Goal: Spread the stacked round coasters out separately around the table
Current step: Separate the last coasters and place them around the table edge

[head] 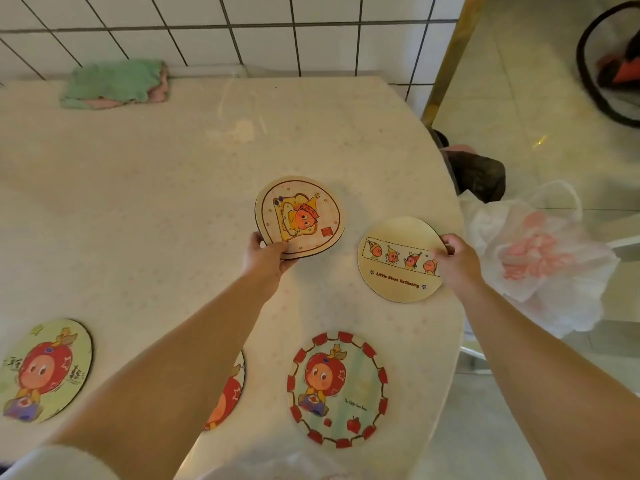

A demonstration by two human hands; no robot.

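My left hand (265, 256) grips the near edge of a small stack of round coasters (301, 216); its top one shows a cartoon figure on toast. My right hand (457, 263) pinches the right edge of a yellow coaster (398, 261) with a row of small figures, close to the table's right edge. Three more coasters lie flat near me: a red-bordered one (337, 388), a green one (45, 370) at the left, and one (228, 393) mostly hidden under my left forearm.
The pale table (156, 188) curves off at the right. A folded green and pink cloth (116, 83) lies at the back by the tiled wall. A white plastic bag (540, 261) hangs just beyond the right edge, with a dark object (479, 173) behind it.
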